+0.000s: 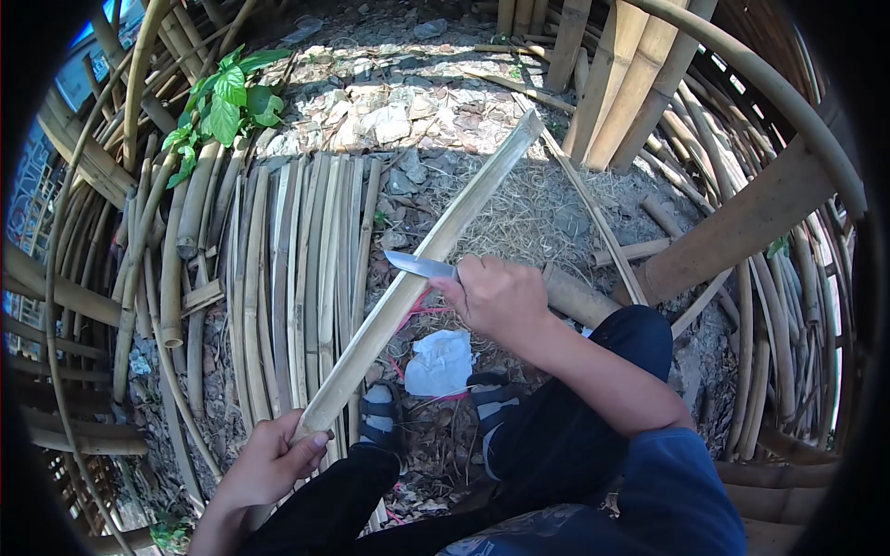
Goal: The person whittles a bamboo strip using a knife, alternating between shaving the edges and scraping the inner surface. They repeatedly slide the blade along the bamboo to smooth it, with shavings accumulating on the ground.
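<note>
A long split bamboo strip (371, 332) slants across the view from lower left to upper right, its pale hollow inner side facing up. My left hand (266, 463) is closed round its lower end, the thumb lying on top. In my right hand (503, 295) is a knife (420, 265), fingers wrapped round the handle, which the fist hides. The knife's bright blade points left and lies across the middle of the strip, its tip past the far edge.
Many split bamboo strips (311, 269) lie side by side on the left. Thick bamboo poles (742, 218) lean at right. A leafy plant (224, 109) grows at upper left. Between my sandalled feet (378, 417) lies a white crumpled sheet (439, 363). Pale shavings (519, 213) cover the ground ahead.
</note>
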Motion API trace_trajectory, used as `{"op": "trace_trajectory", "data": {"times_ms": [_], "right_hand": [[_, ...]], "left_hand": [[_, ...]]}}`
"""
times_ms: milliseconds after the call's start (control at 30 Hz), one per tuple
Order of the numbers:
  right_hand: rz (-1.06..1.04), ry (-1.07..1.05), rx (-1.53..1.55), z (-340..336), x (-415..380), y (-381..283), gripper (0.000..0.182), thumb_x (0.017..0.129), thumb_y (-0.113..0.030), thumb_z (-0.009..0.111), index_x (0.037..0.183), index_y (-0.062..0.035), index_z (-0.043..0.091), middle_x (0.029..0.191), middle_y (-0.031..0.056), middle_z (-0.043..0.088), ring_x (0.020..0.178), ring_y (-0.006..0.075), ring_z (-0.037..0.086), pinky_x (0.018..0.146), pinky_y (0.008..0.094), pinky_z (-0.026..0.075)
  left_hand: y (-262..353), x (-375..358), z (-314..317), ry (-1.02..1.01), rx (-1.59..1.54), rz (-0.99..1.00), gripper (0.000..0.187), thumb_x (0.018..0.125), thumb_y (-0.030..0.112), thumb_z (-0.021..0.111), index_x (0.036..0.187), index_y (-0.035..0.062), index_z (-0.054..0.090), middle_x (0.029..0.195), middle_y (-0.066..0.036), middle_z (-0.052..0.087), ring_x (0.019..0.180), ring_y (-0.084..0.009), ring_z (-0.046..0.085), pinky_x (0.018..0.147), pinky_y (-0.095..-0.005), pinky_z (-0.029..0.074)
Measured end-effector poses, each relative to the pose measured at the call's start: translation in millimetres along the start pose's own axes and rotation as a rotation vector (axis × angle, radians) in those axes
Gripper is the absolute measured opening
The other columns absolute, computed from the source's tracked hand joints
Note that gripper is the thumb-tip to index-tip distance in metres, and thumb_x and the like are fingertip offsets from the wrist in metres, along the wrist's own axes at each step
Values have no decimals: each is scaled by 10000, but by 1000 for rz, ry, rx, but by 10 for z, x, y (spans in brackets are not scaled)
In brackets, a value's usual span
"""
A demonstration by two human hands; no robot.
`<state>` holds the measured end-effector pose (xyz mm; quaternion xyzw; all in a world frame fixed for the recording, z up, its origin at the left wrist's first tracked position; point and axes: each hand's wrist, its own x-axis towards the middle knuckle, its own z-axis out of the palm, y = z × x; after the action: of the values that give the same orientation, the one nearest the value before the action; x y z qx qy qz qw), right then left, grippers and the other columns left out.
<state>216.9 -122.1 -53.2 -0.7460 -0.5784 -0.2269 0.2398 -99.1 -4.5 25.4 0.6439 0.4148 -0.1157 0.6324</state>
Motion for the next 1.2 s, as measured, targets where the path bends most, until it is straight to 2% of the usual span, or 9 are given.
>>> {"op": "trace_trajectory", "data": {"times_ms": [133,200,500,700,833,900,1033,1100,1200], "right_hand": [[10,-28,-35,13,-1,45,496,923,-487,604,641,-85,532,486,83,540,385,233,577,346,372,455],[99,-80,-63,-27,41,82,470,933,-468,595,661,-89,541,525,97,556,421,261,587,373,376,454],[91,-113,-91,1,85,304,464,950,-471,566,684,-91,558,522,98,560,433,271,599,384,393,464],[36,-29,-91,11,144,503,478,960,-482,545,684,-92,559,519,98,560,435,279,599,389,398,461],[99,-58,-187,-13,287,786,515,959,-502,534,652,-90,570,512,88,586,424,249,612,377,387,476],[9,-73,-246,-30,318,880,517,965,-503,519,658,-92,580,520,99,595,428,256,614,377,396,474],[-59,-66,-268,-15,431,1148,542,974,-522,489,678,-83,606,536,119,607,441,274,619,385,396,475],[152,-145,-192,-64,496,1373,548,987,-489,477,679,-51,593,578,174,609,501,367,619,454,459,485],[297,-209,-194,-5,416,1286,561,1003,-464,447,681,-33,605,594,204,615,549,395,633,519,489,501]], "left_hand": [[-26,6,-8,5,6,-7,196,1002,187,588,981,-7,584,691,13,563,602,-41,506,533,-207,414],[-36,6,-15,13,-7,0,201,1000,187,593,972,-12,581,686,10,561,592,-42,503,529,-213,415],[-80,20,-20,10,20,6,151,1004,134,568,1002,-17,567,715,-6,548,575,-45,464,492,-207,372],[-32,0,-8,17,40,-2,150,1002,133,568,1008,-17,569,706,0,537,569,-39,452,482,-203,359],[-75,3,-31,10,26,2,150,1004,127,563,1024,-22,573,698,4,530,562,-41,448,481,-204,360],[-27,-22,-18,31,8,-20,216,996,190,598,969,-23,604,665,12,558,574,-50,504,527,-226,426],[-81,-8,-25,24,-19,20,218,999,189,591,970,-26,605,665,10,559,572,-51,504,530,-228,429],[-66,-43,-27,23,35,-53,217,998,188,592,979,-27,611,670,12,563,572,-48,501,528,-226,422],[-190,40,-51,14,58,-23,209,996,187,595,980,-21,614,674,14,568,573,-43,499,520,-221,409]]}}
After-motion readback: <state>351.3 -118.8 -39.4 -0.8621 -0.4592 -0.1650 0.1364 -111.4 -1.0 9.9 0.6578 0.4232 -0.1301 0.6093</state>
